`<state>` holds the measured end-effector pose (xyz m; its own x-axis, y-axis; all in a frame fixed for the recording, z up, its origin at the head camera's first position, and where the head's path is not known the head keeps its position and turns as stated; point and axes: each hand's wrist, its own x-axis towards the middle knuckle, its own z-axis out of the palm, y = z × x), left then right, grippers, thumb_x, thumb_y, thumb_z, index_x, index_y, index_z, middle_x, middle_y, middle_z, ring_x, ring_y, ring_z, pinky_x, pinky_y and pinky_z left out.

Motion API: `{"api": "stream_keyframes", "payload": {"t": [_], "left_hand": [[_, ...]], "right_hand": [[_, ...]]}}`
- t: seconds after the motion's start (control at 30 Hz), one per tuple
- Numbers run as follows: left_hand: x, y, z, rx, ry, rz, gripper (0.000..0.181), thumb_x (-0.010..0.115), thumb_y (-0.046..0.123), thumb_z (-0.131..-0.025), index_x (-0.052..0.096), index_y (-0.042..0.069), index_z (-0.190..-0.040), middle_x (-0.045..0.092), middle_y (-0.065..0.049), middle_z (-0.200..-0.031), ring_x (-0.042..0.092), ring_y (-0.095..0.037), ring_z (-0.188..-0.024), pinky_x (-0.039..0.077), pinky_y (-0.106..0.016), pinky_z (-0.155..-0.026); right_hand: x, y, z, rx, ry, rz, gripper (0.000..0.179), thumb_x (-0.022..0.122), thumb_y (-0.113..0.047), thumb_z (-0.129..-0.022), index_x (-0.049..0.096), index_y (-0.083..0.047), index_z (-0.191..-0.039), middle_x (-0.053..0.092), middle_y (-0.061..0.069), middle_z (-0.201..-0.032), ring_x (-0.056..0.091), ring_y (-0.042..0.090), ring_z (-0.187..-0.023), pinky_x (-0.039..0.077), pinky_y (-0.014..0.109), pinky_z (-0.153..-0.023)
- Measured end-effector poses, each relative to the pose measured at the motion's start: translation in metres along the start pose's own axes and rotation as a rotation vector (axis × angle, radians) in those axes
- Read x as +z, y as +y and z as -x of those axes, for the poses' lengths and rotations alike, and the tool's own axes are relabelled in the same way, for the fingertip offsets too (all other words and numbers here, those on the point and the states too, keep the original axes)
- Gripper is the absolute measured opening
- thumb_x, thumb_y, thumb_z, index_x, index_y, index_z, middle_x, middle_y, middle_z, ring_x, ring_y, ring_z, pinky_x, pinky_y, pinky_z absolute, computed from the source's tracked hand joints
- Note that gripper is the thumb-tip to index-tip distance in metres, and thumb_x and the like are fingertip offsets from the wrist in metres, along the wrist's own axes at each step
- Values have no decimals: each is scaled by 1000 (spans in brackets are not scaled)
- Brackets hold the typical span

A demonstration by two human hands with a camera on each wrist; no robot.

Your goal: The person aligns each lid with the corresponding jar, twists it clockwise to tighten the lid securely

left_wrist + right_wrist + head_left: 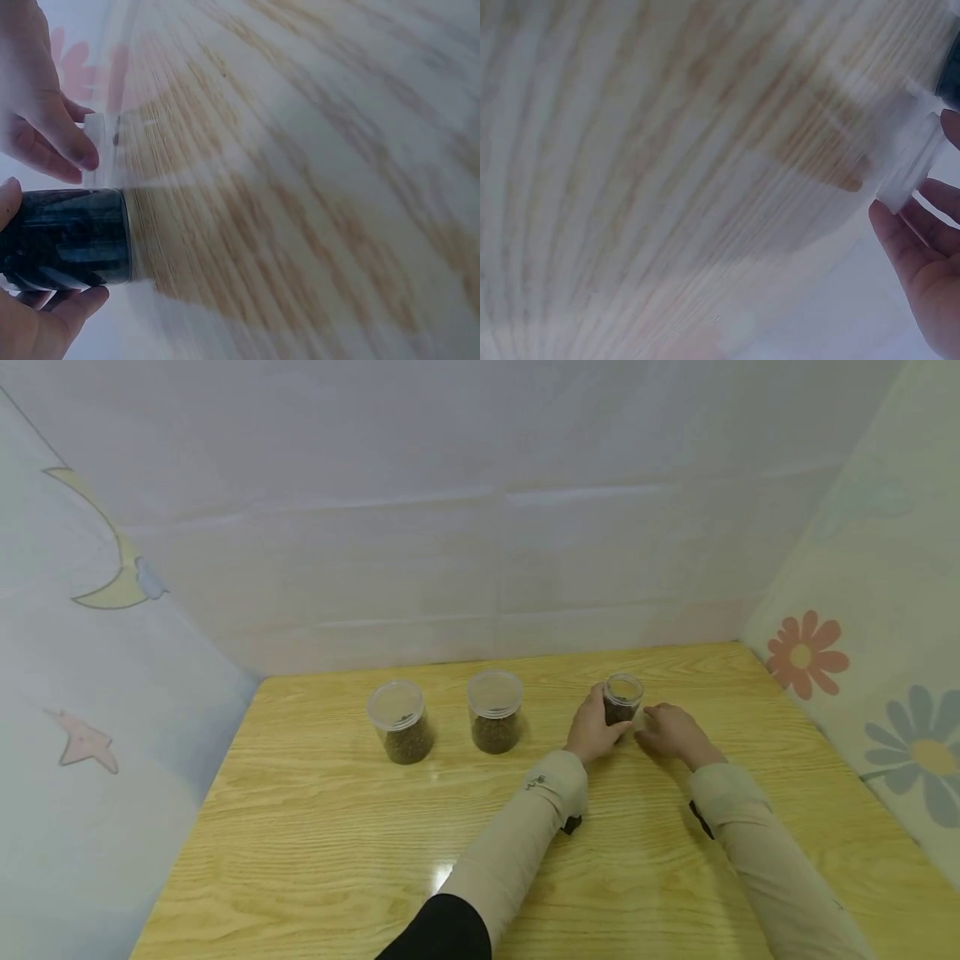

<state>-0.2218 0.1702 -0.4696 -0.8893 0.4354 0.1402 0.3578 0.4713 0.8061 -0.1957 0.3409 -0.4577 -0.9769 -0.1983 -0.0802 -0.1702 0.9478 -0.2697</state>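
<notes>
Left hand [592,729] has two clear-lidded jars of brown granules to its left, a farther jar [402,727] and a nearer jar [495,714]. Its fingers curl around a smaller clear jar [622,702] with dark contents. Just right of that, the right hand [672,732] pinches a clear lid [913,166].

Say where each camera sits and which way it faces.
Head: on the head, facing forward and down at the table; left hand, right hand and sleeves show.
Left wrist: worn there, facing held jar; both hands show.
Right wrist: worn there, facing table and clear lid; right hand shows.
Wrist views share jar and lid.
</notes>
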Motion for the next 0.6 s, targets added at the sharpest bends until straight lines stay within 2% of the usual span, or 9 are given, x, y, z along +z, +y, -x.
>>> {"api": "stream_keyframes", "payload": {"t": [0.3, 0.6], "left_hand": [[-6, 6, 5, -4, 7, 6, 69, 65, 31, -84, 27, 12, -139, 46, -3, -130, 47, -15, -117, 41, -30, -93], [-10, 12, 9, 9, 29, -22, 68, 65, 35, -83, 29, 13, -137, 48, -2, -129, 48, -14, -115, 42, -29, -92]], "right_hand": [[-6, -10, 10, 15, 27, -31, 55, 61, -24, -86, 48, 21, -114, 51, 38, -110, 49, 51, -100, 40, 58, -84], [-10, -13, 21, 32, 52, -4, 55, 64, -24, -84, 49, 21, -113, 52, 38, -108, 51, 50, -97, 42, 57, -81]]}}
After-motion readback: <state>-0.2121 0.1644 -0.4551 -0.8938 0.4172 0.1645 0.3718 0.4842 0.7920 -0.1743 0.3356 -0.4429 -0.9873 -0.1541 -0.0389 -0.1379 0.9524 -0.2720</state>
